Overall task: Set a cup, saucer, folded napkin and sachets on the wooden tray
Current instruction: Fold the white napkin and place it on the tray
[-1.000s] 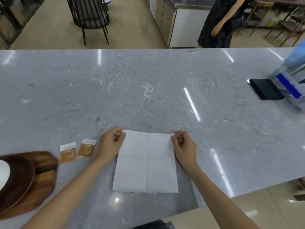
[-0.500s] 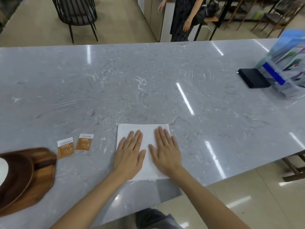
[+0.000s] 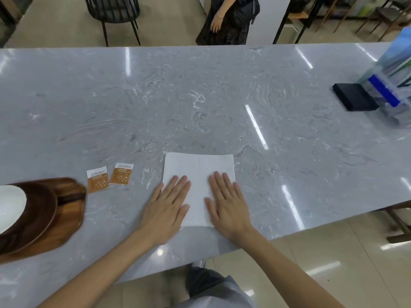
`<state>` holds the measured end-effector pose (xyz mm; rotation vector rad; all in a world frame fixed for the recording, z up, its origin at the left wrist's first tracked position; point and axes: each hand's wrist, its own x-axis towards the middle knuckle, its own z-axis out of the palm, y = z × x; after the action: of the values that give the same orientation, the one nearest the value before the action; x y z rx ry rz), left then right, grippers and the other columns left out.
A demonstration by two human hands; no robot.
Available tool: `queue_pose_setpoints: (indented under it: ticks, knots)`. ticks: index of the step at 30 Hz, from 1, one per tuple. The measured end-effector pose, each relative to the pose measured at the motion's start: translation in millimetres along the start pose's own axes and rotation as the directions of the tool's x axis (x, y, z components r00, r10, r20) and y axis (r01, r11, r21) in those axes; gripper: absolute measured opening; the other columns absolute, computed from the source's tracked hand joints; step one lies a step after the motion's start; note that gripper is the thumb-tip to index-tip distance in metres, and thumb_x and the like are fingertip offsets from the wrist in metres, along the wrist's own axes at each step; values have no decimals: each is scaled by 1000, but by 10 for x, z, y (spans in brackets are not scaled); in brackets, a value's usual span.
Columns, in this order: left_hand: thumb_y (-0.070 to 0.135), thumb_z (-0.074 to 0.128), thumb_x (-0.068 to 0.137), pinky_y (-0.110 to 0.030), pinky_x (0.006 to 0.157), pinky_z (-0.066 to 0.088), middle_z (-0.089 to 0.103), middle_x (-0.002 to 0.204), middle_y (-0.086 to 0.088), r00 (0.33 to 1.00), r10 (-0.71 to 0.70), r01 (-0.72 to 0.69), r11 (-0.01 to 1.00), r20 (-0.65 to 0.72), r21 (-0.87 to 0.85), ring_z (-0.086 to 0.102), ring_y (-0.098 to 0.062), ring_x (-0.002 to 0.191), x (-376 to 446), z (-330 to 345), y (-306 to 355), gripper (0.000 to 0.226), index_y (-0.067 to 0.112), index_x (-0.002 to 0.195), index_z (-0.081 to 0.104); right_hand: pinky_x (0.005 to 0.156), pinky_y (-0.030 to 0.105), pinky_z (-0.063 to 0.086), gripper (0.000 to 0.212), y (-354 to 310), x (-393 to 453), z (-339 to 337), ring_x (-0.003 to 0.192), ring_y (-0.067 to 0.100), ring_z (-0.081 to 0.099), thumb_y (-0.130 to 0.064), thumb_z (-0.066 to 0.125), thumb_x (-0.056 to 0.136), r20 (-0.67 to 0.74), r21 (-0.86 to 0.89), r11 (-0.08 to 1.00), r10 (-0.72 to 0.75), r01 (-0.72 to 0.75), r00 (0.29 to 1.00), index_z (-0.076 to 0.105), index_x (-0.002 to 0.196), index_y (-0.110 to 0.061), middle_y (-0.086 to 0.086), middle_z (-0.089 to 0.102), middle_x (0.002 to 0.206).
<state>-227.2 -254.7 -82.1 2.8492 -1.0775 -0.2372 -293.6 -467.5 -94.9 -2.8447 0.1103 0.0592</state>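
Note:
A white paper napkin (image 3: 198,167) lies folded flat on the grey marble counter near its front edge. My left hand (image 3: 167,205) presses flat on the napkin's left part, fingers straight. My right hand (image 3: 227,203) presses flat on its right part in the same way. Two brown-and-white sachets (image 3: 97,182) (image 3: 121,177) lie side by side to the left of the napkin. Further left, a wooden tray (image 3: 71,210) carries a dark wooden saucer (image 3: 37,216) with something white (image 3: 11,207) on it, cut off by the frame edge.
A black flat box (image 3: 354,100) and a clear stand of leaflets (image 3: 393,85) sit at the counter's far right. Beyond the counter (image 3: 200,96) stands a person in dark clothes (image 3: 229,18), beside a black chair (image 3: 113,10).
One second ago both hands pinched the napkin's far corners; the napkin was then folded toward me. Both hands now lie flat on it and have slid apart and nearer to me.

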Motion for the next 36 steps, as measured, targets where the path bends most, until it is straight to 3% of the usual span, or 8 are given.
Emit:
queue_pose_setpoints:
  ticks: [7,12,15,17,21,26,31,36]
  knots:
    - [51,-6,99,-42,127,-2,-13,169,3,996,-74,74,997,42,8,-14,-17,155,-54,18,33,69,17,159,-11,129,37,-5,68,132,-81,13,158,12,-13,-54,17,108,24,-31,999,-8,9,1000,-3,165,-23,-7,-8,172]
    - [57,-3,97,-55,124,-10,-27,166,-2,973,-171,179,983,154,-38,-17,-23,156,-307,-21,267,73,19,158,-16,128,45,-4,62,311,65,-84,160,18,-10,-54,16,107,27,-84,990,-111,113,993,4,165,-34,-9,-1,173]
    - [62,14,97,-64,113,15,18,167,-17,967,-194,192,981,164,27,26,-34,149,-450,-136,485,76,22,162,15,126,50,2,59,567,305,-307,160,24,-2,-52,23,108,26,-119,982,-145,147,989,13,164,-36,-5,4,174]
    - [62,21,94,-57,101,27,50,140,-8,982,-159,159,987,102,3,47,-27,127,-480,-216,589,70,26,150,44,122,53,14,57,679,419,-448,159,30,11,-47,33,108,-9,-136,987,-83,81,996,26,162,-31,3,14,173]
    - [60,25,91,-44,98,22,59,112,12,993,-117,113,958,-2,-265,49,-15,115,-405,-299,549,57,35,122,65,111,57,34,49,645,331,-513,141,48,39,-29,53,104,-141,-43,996,72,-79,987,49,149,-9,24,43,156]
    - [22,63,93,-43,102,40,63,123,-7,988,-84,19,900,-132,-436,51,-32,122,183,-421,67,35,15,127,66,107,46,38,57,582,8,-447,121,40,50,-29,66,97,-72,143,984,116,-105,991,49,145,-3,19,57,135]
    - [27,63,97,-36,118,28,41,156,-12,991,58,-19,954,124,-298,36,-31,144,1050,-616,-289,60,14,151,41,107,38,28,60,605,44,-519,128,35,47,-36,70,94,68,228,928,286,-294,956,49,143,-8,14,59,133]
    - [29,77,85,-42,112,38,47,140,-15,948,115,-39,967,295,-252,46,-33,131,1499,-725,-267,68,20,146,47,85,31,45,55,603,233,-700,105,26,57,-27,79,88,215,359,825,383,-437,899,54,135,-14,14,61,125]
